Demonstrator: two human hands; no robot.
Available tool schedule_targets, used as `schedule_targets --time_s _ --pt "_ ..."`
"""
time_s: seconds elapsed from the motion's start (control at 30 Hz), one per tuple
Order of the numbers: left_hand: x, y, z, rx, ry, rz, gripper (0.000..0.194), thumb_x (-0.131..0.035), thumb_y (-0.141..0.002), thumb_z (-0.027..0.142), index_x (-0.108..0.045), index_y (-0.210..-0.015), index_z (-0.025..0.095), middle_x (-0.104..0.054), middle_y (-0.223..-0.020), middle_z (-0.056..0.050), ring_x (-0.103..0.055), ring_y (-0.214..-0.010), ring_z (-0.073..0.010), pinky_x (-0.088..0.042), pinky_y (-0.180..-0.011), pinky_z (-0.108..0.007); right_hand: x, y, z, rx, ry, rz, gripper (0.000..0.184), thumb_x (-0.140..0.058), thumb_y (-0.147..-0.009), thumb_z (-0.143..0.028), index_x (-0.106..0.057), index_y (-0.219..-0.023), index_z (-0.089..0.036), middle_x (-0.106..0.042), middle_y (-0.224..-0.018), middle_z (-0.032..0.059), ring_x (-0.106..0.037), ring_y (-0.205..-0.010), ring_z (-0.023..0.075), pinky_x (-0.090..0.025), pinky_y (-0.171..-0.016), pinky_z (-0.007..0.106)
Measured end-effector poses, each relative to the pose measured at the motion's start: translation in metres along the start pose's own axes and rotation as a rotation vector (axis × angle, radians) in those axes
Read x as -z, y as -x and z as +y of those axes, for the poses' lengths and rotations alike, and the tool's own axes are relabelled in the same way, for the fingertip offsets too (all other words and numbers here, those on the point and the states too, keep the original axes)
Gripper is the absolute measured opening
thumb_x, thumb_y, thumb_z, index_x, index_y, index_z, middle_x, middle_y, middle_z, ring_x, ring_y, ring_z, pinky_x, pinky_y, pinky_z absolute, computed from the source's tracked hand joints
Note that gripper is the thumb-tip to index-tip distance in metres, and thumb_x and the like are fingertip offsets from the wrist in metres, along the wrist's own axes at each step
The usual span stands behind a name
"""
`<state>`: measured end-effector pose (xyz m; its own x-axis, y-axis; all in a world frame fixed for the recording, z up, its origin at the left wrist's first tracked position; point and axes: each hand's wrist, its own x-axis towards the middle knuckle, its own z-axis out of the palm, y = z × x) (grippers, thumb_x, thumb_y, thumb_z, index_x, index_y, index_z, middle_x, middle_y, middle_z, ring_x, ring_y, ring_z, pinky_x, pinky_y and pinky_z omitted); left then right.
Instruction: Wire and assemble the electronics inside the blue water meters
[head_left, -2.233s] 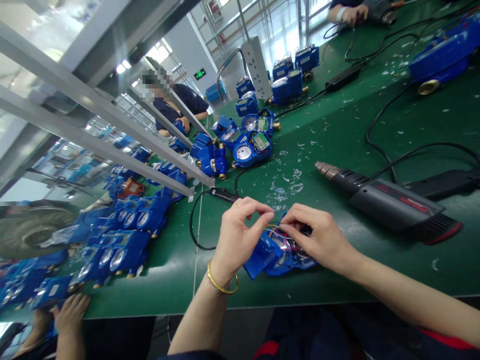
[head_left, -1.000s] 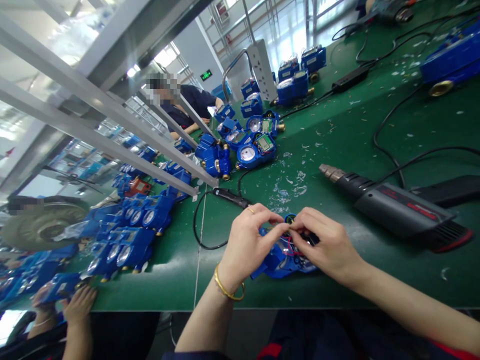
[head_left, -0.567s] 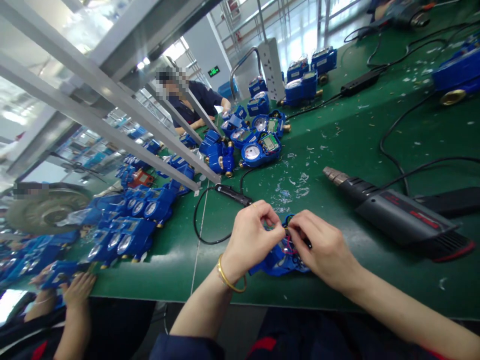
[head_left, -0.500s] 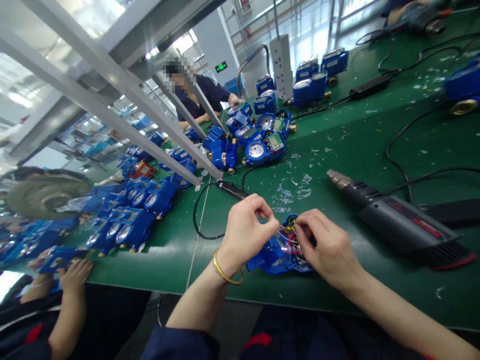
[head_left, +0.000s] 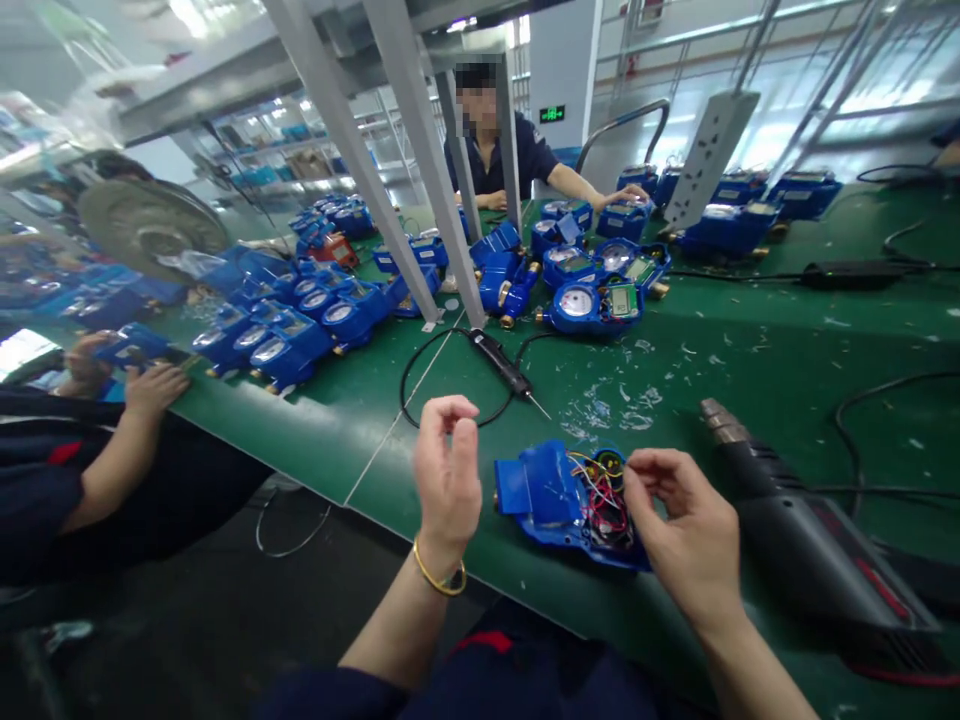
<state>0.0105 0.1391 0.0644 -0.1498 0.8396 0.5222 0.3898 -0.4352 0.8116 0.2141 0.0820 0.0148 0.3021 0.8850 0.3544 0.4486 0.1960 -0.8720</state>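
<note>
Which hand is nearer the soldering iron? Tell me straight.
Left. The left hand is raised below and to the left of the soldering iron, not touching it. The right hand is farther away, beyond the wired blue water meter.

a factory assembly line: a long green esd-matted worktop [head_left: 750, 340] crowded with blue water meters [head_left: 589, 308], a heat gun [head_left: 780, 490], and a co-worker [head_left: 499, 150] seated across it.

The left hand [head_left: 448, 462] is hanging upright over the bench [head_left: 750, 345] near its front edge, fingertips [head_left: 452, 408] bunched together, while the right hand [head_left: 686, 510] is hovering further right, fingers [head_left: 646, 461] curling loosely.
</note>
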Motion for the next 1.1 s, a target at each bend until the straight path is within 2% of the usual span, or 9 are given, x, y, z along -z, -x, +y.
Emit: schedule_targets --time_s 0.07,0.13,0.27,0.5,0.57,0.63,0.77,0.93,1.1 --pt "0.005 0.014 -0.012 0.003 0.039 0.163 0.026 -0.039 -0.098 0.041 -0.054 -0.101 0.020 -0.055 -0.097 -0.005 -0.053 -0.088 -0.0158 -0.044 -0.080 -0.029 0.001 -0.003 0.001 0.001 -0.017 -0.020 0.012 -0.060 -0.088 -0.027 -0.062 -0.096 -0.018 -0.063 -0.083 0.0033 -0.061 -0.069 0.0131 -0.052 -0.062 0.024" --pt "0.008 0.023 -0.020 0.017 0.036 0.224 0.026 -0.039 -0.098 0.041 -0.053 -0.105 0.020 -0.054 -0.102 -0.006 -0.052 -0.088 -0.0159 -0.044 -0.082 -0.029 0.002 -0.006 0.001 0.001 -0.021 -0.046 0.014 -0.058 -0.089 -0.028 -0.065 -0.096 -0.018 -0.065 -0.085 0.0041 -0.062 -0.071 0.0135 -0.052 -0.062 0.024" --pt "0.010 0.032 -0.026 0.042 0.004 0.260 0.023 -0.041 -0.099 0.036 -0.052 -0.109 0.019 -0.053 -0.106 -0.007 -0.052 -0.089 -0.0152 -0.045 -0.084 -0.030 0.003 -0.011 0.001 -0.045 -0.024 -0.067 0.016 -0.060 -0.088 -0.031 -0.067 -0.094 -0.018 -0.067 -0.084 0.0036 -0.064 -0.071 0.0136 -0.052 -0.062 0.024" --pt "0.005 0.029 -0.025 0.054 0.017 0.199 0.019 -0.042 -0.098 0.030 -0.053 -0.110 0.021 -0.054 -0.107 -0.006 -0.053 -0.092 -0.0159 -0.045 -0.085 -0.031 0.005 -0.014 0.003 -0.129 -0.041 -0.063 0.020 -0.064 -0.086 -0.036 -0.066 -0.091 -0.018 -0.064 -0.073 0.0018 -0.060 -0.061 0.0129 -0.051 -0.058 0.025" --pt "0.003 0.027 -0.018 0.010 0.010 0.133 0.012 -0.047 -0.096 0.026 -0.056 -0.101 0.021 -0.055 -0.101 -0.005 -0.054 -0.092 -0.0161 -0.045 -0.084 -0.032 0.007 -0.013 -0.002 -0.061 -0.024 0.010 0.017 -0.065 -0.085 -0.033 -0.063 -0.093 -0.018 -0.064 -0.079 0.0026 -0.060 -0.066 0.0136 -0.050 -0.061 0.026" --pt "0.001 0.025 -0.005 -0.042 -0.017 0.011 0.009 -0.054 -0.093 0.023 -0.059 -0.086 0.020 -0.057 -0.090 -0.003 -0.055 -0.088 -0.0161 -0.045 -0.082 -0.032 0.008 -0.013 -0.010 0.118 0.033 0.047 0.012 -0.067 -0.084 -0.026 -0.062 -0.092 -0.019 -0.061 -0.085 0.0036 -0.058 -0.071 0.0138 -0.048 -0.064 0.028" --pt "-0.008 0.020 0.026 -0.162 -0.152 -0.180 0.014 -0.066 -0.086 0.023 -0.065 -0.073 0.020 -0.060 -0.075 0.000 -0.055 -0.076 -0.0149 -0.041 -0.078 -0.035 0.008 -0.018 -0.023 0.478 0.292 -0.101 0.010 -0.069 -0.084 -0.020 -0.064 -0.092 -0.019 -0.059 -0.086 0.0035 -0.055 -0.078 0.0143 -0.046 -0.071 0.029" --pt "-0.021 0.014 0.042 -0.148 -0.349 -0.440 0.005 -0.068 -0.086 0.026 -0.071 -0.085 0.022 -0.064 -0.085 -0.001 -0.056 -0.088 -0.0185 -0.039 -0.082 -0.036 -0.001 -0.026 -0.023 0.452 0.337 -0.136 0.012 -0.063 -0.088 -0.019 -0.063 -0.100 -0.016 -0.060 -0.092 0.0052 -0.056 -0.087 0.0148 -0.045 -0.079 0.028" --pt "-0.026 0.013 0.040 -0.095 -0.475 -0.514 0.006 -0.063 -0.088 0.023 -0.069 -0.089 0.022 -0.065 -0.094 -0.002 -0.054 -0.095 -0.0205 -0.039 -0.085 -0.037 -0.003 -0.032 -0.025 0.275 0.121 -0.267 0.007 -0.057 -0.092 -0.019 -0.060 -0.085 -0.018 -0.058 -0.085 0.0015 -0.054 -0.080 0.0113 -0.043 -0.072 0.024"
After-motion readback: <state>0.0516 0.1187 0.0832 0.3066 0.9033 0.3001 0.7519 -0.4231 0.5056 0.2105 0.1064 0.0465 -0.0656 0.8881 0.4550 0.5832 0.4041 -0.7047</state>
